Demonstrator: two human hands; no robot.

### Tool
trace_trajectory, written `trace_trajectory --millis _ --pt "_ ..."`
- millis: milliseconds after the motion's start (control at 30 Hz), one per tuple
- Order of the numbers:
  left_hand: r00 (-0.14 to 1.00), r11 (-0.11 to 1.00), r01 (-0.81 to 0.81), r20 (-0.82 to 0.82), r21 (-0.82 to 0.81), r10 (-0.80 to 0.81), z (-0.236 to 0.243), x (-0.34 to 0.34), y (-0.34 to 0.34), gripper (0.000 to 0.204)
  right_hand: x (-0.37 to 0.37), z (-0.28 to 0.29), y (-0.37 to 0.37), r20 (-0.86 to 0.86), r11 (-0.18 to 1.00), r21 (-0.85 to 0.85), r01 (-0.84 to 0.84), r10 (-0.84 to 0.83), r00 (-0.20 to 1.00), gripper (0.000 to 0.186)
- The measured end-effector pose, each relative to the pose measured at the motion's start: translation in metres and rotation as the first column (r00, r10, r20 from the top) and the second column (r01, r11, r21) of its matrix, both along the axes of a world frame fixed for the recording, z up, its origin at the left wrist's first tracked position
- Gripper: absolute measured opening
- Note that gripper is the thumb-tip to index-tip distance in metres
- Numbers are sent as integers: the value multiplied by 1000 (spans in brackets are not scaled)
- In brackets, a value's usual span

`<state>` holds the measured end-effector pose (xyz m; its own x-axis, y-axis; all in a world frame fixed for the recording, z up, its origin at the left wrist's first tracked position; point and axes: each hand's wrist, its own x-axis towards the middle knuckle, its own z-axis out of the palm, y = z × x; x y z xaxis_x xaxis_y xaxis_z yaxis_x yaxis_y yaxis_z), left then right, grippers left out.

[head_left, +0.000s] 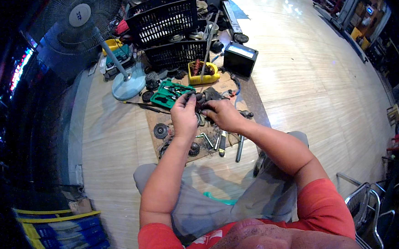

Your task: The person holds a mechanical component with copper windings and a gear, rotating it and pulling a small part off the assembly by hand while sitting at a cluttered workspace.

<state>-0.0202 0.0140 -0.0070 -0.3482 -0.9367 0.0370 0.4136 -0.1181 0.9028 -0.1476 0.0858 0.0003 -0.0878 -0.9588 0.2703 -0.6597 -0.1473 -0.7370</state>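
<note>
My left hand (184,116) and my right hand (224,114) meet above a cardboard sheet (151,123) on the floor. The fingers of both are closed around something dark and small; its kind I cannot make out. Just beyond my left hand lies an open green tool case (164,91) with dark tools in it. Below the hands, on the cardboard, are a hex key (206,139), a yellow-and-black handled tool (222,146) and a dark rod (240,148). A round black disc (160,130) lies left of my left wrist.
Farther off stand a yellow container (201,80) with dark reddish parts, a black battery-like box (240,60) and stacked black plastic crates (168,26). A standing fan (128,83) is at the left. Metal-framed chairs (373,209) are at the lower right.
</note>
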Motion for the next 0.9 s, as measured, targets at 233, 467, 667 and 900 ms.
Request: trace_trajectory --millis 233,467,667,900 --pt "999 999 -47 -13 25 48 2 4 -1 12 8 4 1 -71 997 -76 -1 -4 997 18" --pt "996 999 -41 -76 30 43 6 4 -2 11 5 7 -3 -105 997 -79 -8 -1 994 16" --pt "985 999 31 -172 35 -25 9 9 -2 11 5 11 -3 -109 995 -100 -10 -1 994 15" --pt "971 995 90 -226 34 -80 15 12 -2 11 3 11 -4 18 990 -136 -43 46 999 14"
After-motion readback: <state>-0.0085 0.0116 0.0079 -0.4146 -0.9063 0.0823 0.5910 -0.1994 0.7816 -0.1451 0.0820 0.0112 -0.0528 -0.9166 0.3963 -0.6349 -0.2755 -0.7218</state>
